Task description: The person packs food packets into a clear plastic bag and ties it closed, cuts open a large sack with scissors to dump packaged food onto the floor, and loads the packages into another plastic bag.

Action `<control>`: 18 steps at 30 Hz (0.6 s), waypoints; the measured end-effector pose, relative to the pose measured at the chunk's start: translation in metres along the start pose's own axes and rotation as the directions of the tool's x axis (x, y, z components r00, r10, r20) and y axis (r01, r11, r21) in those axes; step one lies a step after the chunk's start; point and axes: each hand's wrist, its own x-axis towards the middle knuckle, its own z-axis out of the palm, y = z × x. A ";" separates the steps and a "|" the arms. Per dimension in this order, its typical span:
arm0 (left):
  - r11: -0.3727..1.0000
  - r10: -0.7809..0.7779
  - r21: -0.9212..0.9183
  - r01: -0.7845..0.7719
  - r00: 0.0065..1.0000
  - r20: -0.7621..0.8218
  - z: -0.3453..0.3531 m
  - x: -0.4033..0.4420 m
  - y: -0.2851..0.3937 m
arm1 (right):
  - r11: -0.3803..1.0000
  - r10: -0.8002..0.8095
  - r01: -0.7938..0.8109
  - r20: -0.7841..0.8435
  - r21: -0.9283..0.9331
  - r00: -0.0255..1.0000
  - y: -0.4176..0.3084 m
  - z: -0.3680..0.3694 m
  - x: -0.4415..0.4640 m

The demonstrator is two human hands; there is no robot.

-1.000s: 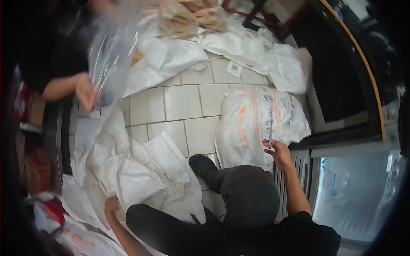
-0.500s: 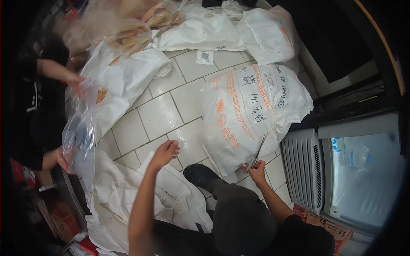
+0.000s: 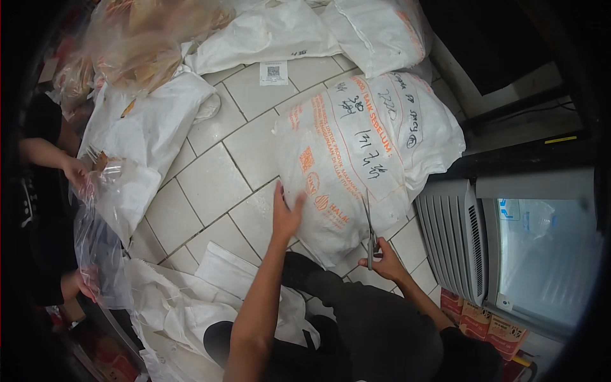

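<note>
A bulging white woven sack with orange print and black handwriting lies on the tiled floor in front of me. My left hand is at the sack's near left side, fingers apart and nothing held; whether it touches the sack I cannot tell. My right hand grips a pair of scissors by the handles at the sack's near right end. The blades point away from me, over the sack's surface.
A co-worker's hands hold a clear plastic bag at the left. Flattened white sacks lie near my legs. More white sacks and brown-filled plastic bags are at the back. A glass-topped freezer and cartons stand right.
My left hand has moved forward and right, up to the sack's side. My right hand still holds the scissors, their blades now pointing straighter away. The view has shifted slightly.
</note>
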 end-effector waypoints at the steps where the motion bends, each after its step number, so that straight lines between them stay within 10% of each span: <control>1: 1.000 -0.006 0.002 0.006 1.000 0.005 -0.004 0.018 0.007 | 1.000 0.007 -0.007 0.000 0.004 1.000 -0.004 0.005 0.001; 3: 0.858 -0.499 -0.099 0.504 0.864 0.070 -0.012 0.055 0.021 | 0.993 0.020 0.005 -0.217 0.118 0.976 -0.015 0.018 0.007; 7: 0.826 -0.557 0.127 0.549 0.829 0.038 0.004 0.080 0.027 | 0.967 -0.039 0.162 -0.510 0.198 0.859 0.010 0.046 0.033; 12: 0.815 -0.481 -0.202 0.544 0.828 0.289 0.005 0.069 0.010 | 0.996 -0.050 -0.015 -0.726 -0.083 0.686 0.005 0.055 0.052; 18: 0.703 -0.548 -0.271 0.658 0.744 0.383 0.000 0.059 -0.011 | 0.999 0.027 -0.044 -0.796 0.000 0.605 0.032 0.041 0.058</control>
